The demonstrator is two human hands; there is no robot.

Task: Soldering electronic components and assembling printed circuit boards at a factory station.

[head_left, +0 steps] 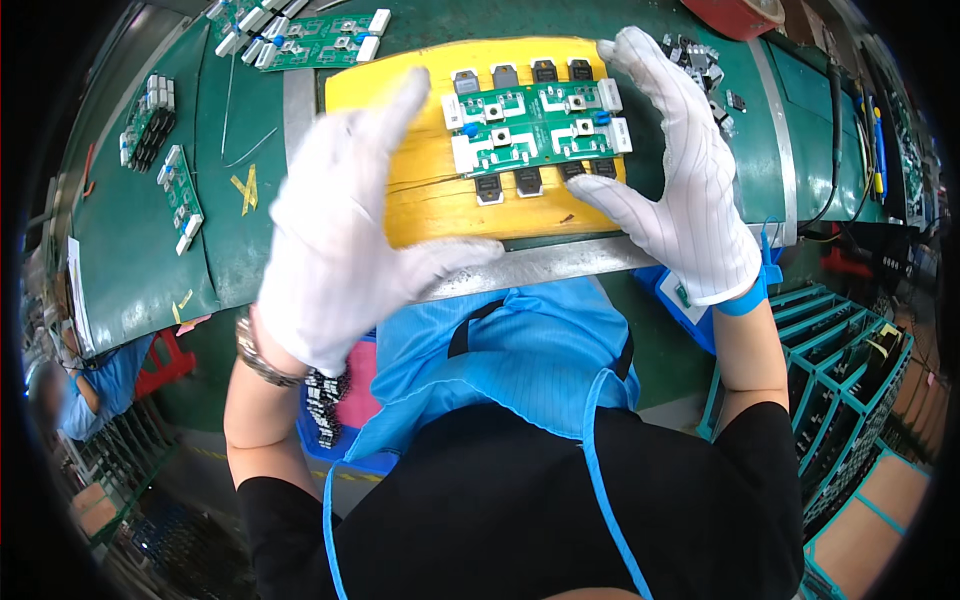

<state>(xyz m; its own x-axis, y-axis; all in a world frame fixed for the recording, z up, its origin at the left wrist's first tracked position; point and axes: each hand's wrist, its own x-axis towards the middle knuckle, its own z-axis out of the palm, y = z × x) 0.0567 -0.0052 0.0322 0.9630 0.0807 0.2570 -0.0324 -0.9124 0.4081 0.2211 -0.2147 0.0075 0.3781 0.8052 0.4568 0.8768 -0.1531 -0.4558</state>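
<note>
The white-gloved left hand (340, 240) and right hand (680, 170), both spread open and empty, flank the green circuit board (538, 125), already seated on the yellow wooden block (430, 200) between them.

A single head-worn fisheye view looks steeply down from above the person's chest, facing forward over the green surface (140, 250). It sits close: the gloved left hand (340, 250) and right hand (680, 190) fill the middle, with the yellow board (440, 200) just beyond. Straight edges bow toward the dark round rim. Blue racks (850, 370) show low at the right edge.
</note>
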